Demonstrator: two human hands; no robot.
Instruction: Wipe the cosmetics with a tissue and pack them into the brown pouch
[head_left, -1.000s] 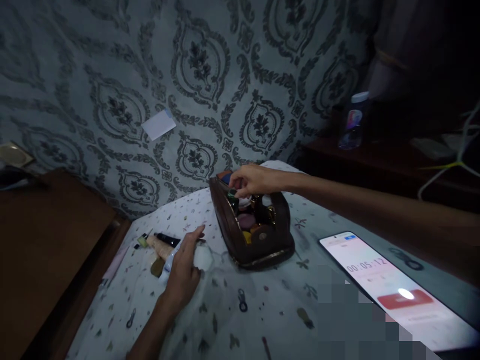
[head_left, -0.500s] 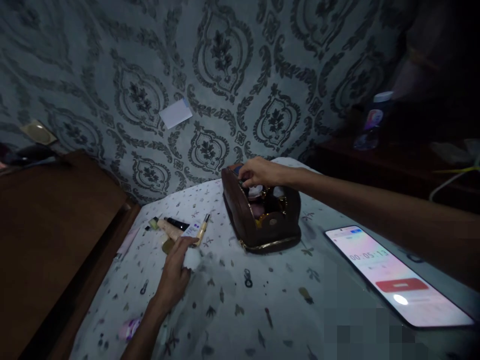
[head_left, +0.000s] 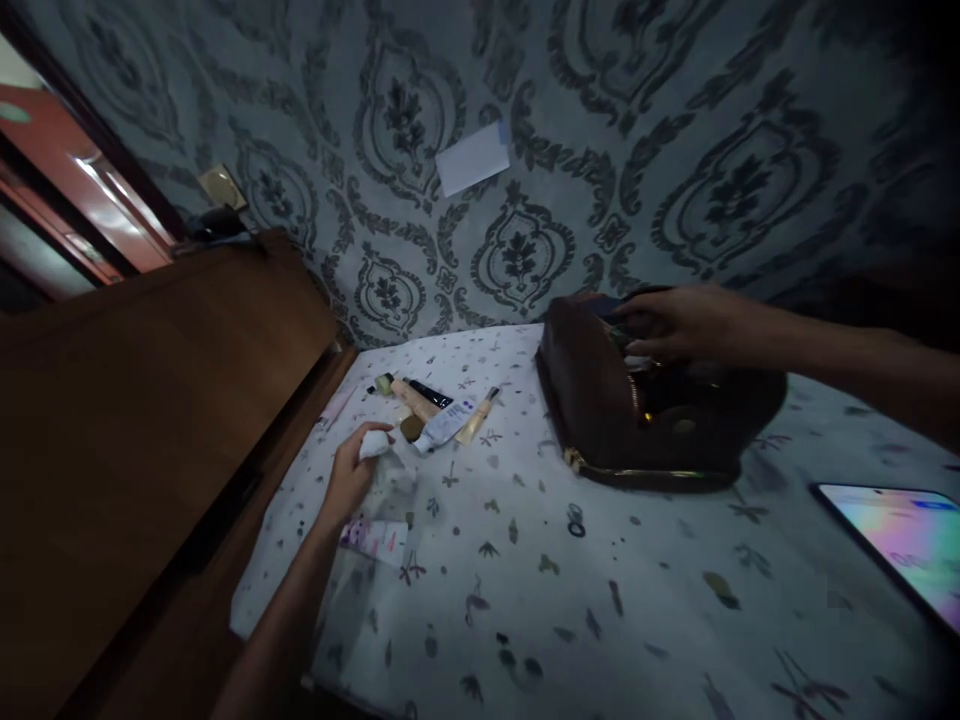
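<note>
My left hand [head_left: 352,475] is above the left part of the patterned sheet, its fingers closed around a small white rounded thing [head_left: 373,444]; something see-through seems to hang below it. Just beyond lie a white tube with purple print [head_left: 448,425], a slim yellowish tube [head_left: 478,417], a beige tube [head_left: 414,400], a black tube [head_left: 429,393] and a round olive-gold piece [head_left: 411,428]. My right hand [head_left: 675,325] reaches into the unzipped dark brown bag [head_left: 600,400] with fingers curled; what they grip is hidden in shadow.
A phone with a lit screen [head_left: 900,545] lies at the right. Nearer me is a white and purple packet [head_left: 375,540]. A wooden board [head_left: 165,400] borders the sheet on the left; patterned wallpaper [head_left: 517,250] with a white card [head_left: 474,160] rises behind.
The view has swung left and closer, so the bag and phone sit further right. My left hand has drawn back from the tubes with the white thing; my right hand stays at the bag opening.
</note>
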